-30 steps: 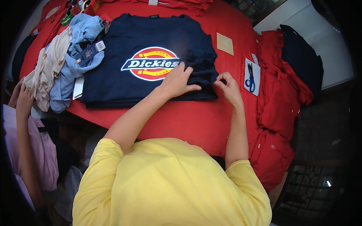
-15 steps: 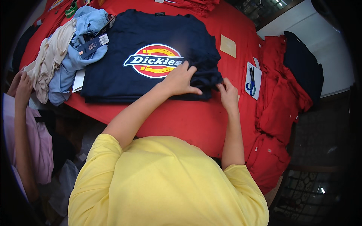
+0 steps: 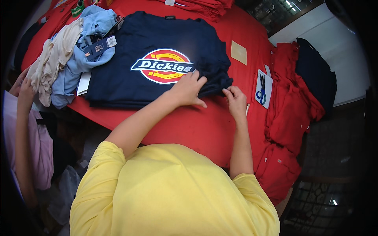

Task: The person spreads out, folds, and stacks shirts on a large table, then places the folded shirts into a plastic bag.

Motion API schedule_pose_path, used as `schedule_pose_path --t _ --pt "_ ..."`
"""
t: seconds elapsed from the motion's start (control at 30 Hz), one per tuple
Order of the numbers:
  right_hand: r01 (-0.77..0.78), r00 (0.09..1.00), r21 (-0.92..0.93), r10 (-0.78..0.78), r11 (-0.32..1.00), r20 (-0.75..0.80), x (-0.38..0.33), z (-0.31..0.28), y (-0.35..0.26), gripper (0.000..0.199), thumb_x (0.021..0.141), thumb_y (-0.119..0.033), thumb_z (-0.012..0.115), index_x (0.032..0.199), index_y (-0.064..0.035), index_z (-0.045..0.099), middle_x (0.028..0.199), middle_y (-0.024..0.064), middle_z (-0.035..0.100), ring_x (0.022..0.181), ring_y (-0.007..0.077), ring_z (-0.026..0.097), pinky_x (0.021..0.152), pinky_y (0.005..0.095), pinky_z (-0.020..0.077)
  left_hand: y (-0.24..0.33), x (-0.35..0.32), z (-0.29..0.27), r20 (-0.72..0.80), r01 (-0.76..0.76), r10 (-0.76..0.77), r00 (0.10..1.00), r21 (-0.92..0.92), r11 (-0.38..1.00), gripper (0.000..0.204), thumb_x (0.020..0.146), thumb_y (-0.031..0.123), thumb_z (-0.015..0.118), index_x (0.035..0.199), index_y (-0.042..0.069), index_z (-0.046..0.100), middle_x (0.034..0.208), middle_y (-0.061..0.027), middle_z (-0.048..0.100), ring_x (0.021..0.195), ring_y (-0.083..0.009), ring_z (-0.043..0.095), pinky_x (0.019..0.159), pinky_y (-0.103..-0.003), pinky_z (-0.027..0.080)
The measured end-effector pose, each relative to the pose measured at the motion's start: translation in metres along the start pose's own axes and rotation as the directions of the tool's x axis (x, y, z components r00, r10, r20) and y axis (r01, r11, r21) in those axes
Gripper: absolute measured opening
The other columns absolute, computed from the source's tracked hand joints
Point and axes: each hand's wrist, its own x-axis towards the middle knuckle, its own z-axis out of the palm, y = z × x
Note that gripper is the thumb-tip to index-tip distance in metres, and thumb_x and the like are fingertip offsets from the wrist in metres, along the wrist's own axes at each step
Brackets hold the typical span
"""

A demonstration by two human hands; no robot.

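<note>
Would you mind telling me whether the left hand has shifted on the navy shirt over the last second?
No: the left hand presses the navy shirt just right of its red-and-yellow print, as before.

You wear a plain yellow T-shirt (image 3: 173,192) with short sleeves. Your forearms are bare. Both hands carry no rings or gloves.

a dark hang tag with a small white barcode sticker (image 3: 101,45) lies at ten o'clock on the pale blue garment (image 3: 84,43). a plain tan card (image 3: 238,52) sits at one o'clock on the red table (image 3: 204,126). a small pale neck label (image 3: 170,2) shows at twelve o'clock.
</note>
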Motion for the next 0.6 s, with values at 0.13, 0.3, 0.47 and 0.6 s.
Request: schedule_pose_path --t 0.13,0.3,0.47,0.6 --pt "0.091 0.987 0.233 -0.056 0.968 -0.151 0.014 -0.003 -0.046 0.014 0.088 -0.013 0.065 0.091 0.0001 0.066 0.084 0.0112 0.066 0.067 0.0209 0.062 0.064 0.0308 0.0494 -0.002 0.005 -0.023 -0.096 0.15 -0.173 0.98 -0.208 0.967 0.048 0.077 0.023 0.076 0.115 0.005 0.052 0.101 -0.0193 0.053 0.097 -0.0379 0.059 0.08 -0.044 0.05" --pt "-0.068 0.97 0.901 0.24 0.429 -0.041 0.007 -0.006 -0.047 0.043 0.099 -0.039 0.05 0.12 -0.0023 0.055 0.101 0.0124 0.065 0.079 0.023 0.064 0.07 0.0344 0.0529 0.019 0.014 -0.083 -0.307 0.0 -0.033 0.951 -0.106 0.994 0.031 0.077 0.01 0.068 0.105 0.007 0.055 0.099 -0.0182 0.053 0.093 -0.0384 0.058 0.076 -0.046 0.049" --pt "-0.598 0.801 0.788 -0.105 -0.144 0.589 -0.016 0.048 0.016 0.076 0.09 -0.065 0.043 0.144 -0.012 0.036 0.139 0.0162 0.047 0.119 0.0374 0.054 0.098 0.0555 0.0455 0.033 0.0 -0.084 -0.222 -0.27 0.281 0.934 0.082 0.959 0.02 0.071 0.009 0.065 0.09 0.011 0.062 0.096 -0.0098 0.056 0.093 -0.031 0.057 0.076 -0.043 0.05" --pt "-0.514 0.855 0.736 -0.196 -0.441 0.48 -0.012 0.065 0.02 0.079 0.089 -0.063 0.049 0.144 -0.0081 0.036 0.141 0.0145 0.046 0.124 0.0336 0.051 0.102 0.049 0.0435 0.053 -0.031 -0.026 -0.075 -0.546 0.551 0.831 0.069 0.835 0.008 0.076 0.016 0.062 0.081 0.013 0.067 0.13 -0.0122 0.051 0.131 -0.0385 0.038 0.107 -0.058 0.033"
